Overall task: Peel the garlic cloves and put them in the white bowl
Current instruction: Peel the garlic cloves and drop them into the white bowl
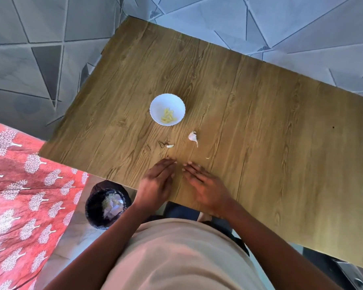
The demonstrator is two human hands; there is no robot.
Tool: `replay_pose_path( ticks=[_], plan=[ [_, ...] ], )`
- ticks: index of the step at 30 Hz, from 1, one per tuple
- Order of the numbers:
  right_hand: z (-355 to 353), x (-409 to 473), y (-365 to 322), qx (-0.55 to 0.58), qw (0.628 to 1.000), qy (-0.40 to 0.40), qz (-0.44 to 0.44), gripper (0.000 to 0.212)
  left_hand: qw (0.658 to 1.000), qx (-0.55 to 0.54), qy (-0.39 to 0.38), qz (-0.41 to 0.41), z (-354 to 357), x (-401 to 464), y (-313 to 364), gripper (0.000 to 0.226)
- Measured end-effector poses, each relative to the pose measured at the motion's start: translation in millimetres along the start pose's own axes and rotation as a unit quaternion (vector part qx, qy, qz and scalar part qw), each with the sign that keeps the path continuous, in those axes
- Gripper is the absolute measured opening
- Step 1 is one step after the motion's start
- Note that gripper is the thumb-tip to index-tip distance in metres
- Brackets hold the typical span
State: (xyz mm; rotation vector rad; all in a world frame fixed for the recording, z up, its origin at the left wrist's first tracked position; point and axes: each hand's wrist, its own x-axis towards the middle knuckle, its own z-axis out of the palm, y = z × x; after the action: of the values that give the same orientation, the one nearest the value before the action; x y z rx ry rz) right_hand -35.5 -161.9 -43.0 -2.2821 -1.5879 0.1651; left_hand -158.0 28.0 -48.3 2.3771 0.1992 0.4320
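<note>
Garlic peeling: both hands idle at table edge, two pieces outstanding.

Peeled cloves (pixel 168 117) are held in the white bowl (pixel 155 105); a clove (pixel 170 146) at 12 o'clock and a skinned piece (pixel 192 136) at 1 o'clock are best pinched individually. Left hand (pixel 157 181) and right hand (pixel 205 185) are laid flat, fingers straight, nothing gripped.

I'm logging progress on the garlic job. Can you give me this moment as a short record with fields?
left hand: flat on the table, empty
right hand: flat on the table, empty
white bowl: holds several peeled cloves
garlic piece: on the table, still in skin
small clove: on the table
bin: on the floor, holds scraps
</note>
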Motion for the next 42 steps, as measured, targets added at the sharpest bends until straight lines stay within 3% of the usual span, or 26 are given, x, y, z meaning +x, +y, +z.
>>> replay_pose_path(
  ticks=[2, 5, 7, 13, 20, 24, 26, 29, 30, 33, 35, 36, 38, 42],
  plan=[
    [-3, -7, 2, 0.016, 0.995, 0.053, 0.086, 0.05, 1.0, -0.011, -0.015, 0.017, 0, 1, -6, 0.035],
    [-4, -3, 8, 0.042, 0.944, 0.112, 0.308, 0.05, 0.999, -0.034, -0.027, 0.024, -2, -1, -13, 0.034],
    [0, 3, 4, 0.052, 0.928, 0.116, 0.35, 0.054, 0.998, -0.042, -0.03, 0.028, -3, -1, -17, 0.032],
    [28, 4, -40, 0.016, 0.961, 0.109, 0.254, 0.044, 0.998, -0.061, -0.011, 0.001, -3, 1, -13, 0.031],
    [21, -10, -36, -0.111, 0.987, 0.056, 0.105, 0.036, 0.988, -0.098, 0.057, -0.107, 7, 2, 18, 0.027],
    [9, -12, -35, -0.115, 0.991, 0.047, 0.045, 0.027, 0.97, -0.11, 0.102, -0.192, 13, 6, 34, 0.029],
    [2, -8, -32, -0.096, 0.995, 0.032, 0.019, 0.013, 0.95, -0.148, 0.131, -0.243, 15, 6, 42, 0.033],
    [-11, 8, -26, 0.048, 0.993, 0.022, 0.104, 0.022, 0.888, -0.292, 0.139, -0.328, 19, 11, 52, 0.034],
    [-17, 13, -27, 0.128, 0.98, 0.035, 0.151, 0.024, 0.839, -0.39, 0.144, -0.352, 21, 13, 56, 0.035],
    [-38, 27, -35, 0.324, 0.913, 0.093, 0.231, 0.021, 0.636, -0.636, 0.162, -0.406, 17, 32, 69, 0.048],
    [-49, 34, -39, 0.336, 0.917, 0.13, 0.169, 0.019, 0.509, -0.734, 0.15, -0.424, 12, 44, 74, 0.059],
    [-53, 37, -40, 0.318, 0.931, 0.136, 0.119, 0.02, 0.463, -0.772, 0.132, -0.416, 10, 48, 75, 0.065],
    [-57, 42, -41, 0.257, 0.957, 0.129, 0.024, 0.022, 0.424, -0.813, 0.096, -0.388, 9, 52, 74, 0.073],
    [-57, 49, -43, 0.165, 0.981, 0.094, -0.046, 0.029, 0.431, -0.836, 0.052, -0.335, 9, 55, 64, 0.076]
  ],
)
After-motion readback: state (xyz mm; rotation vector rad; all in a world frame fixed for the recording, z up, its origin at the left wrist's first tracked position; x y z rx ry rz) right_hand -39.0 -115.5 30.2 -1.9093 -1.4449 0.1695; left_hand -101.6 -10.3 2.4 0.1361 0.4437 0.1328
